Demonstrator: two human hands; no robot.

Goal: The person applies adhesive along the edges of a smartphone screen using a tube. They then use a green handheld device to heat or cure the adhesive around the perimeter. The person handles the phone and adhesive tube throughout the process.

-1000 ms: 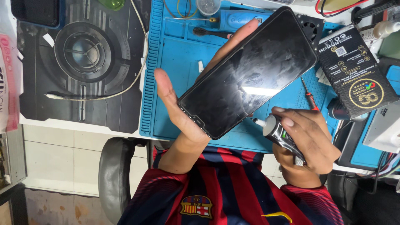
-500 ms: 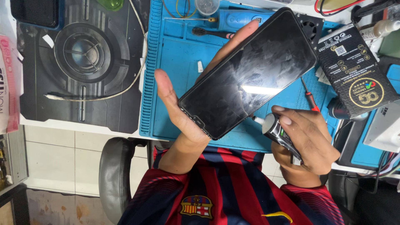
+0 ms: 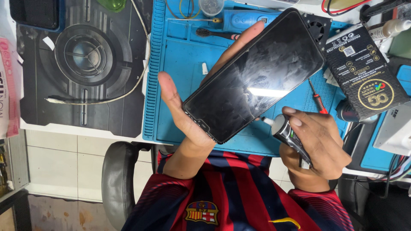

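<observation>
My left hand lies flat under a black smartphone and holds it, screen up, above the blue work mat. The phone's glass is smudged. My right hand grips a small glue tube whose white nozzle touches the phone's lower right edge. A red-handled screwdriver lies on the mat just beyond my right hand.
A black box with gold print sits at the right. A black pad with a round pattern and a white cable lie at the left. A brush and a small fan rest at the mat's far edge. A chair arm is below.
My right hand has brought the glue tube a little up and left, so its nozzle now meets the phone's edge. The left hand and phone have barely moved.
</observation>
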